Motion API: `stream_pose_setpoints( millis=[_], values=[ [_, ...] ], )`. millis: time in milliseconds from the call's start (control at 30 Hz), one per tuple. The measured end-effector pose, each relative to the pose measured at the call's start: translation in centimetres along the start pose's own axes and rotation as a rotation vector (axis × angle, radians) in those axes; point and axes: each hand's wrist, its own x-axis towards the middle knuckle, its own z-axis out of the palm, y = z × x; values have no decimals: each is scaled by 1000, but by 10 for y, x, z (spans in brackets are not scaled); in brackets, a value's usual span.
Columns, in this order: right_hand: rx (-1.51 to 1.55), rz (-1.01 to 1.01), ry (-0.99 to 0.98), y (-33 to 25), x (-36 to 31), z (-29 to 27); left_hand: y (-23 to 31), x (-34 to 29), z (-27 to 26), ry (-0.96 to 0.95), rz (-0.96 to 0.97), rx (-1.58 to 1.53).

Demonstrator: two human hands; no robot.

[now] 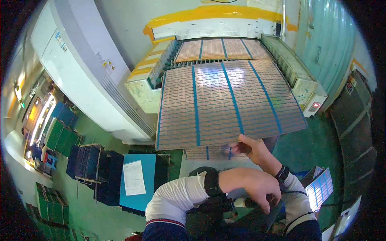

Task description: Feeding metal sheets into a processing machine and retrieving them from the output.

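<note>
A large copper-toned circuit board panel with blue stripes slopes in front of the roller machine. My right hand grips its near edge, thumb on top and fingers partly hidden beneath. Bent across my right forearm, my left hand hangs with loosely curled fingers apart and nothing seen in them. Behind the held panel, a second patterned panel lies on the rollers. Part of another striped panel shows below the near edge of the held one.
The machine's side rails flank the panels. A tall white cabinet unit stands at left. On the lower left are a blue board with a paper sheet and dark racks. More striped boards stand at lower right.
</note>
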Motion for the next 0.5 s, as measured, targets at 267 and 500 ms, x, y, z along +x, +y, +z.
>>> stream_pose_setpoints(
  millis=[267, 500],
  values=[
    [-21, -62, -64, -10, 11, 20, 7, -6, -6, -10, 15, -95],
    [84, -155, -106, -25, 38, 29, 21, -17, -26, -67, 163, -401]
  ],
)
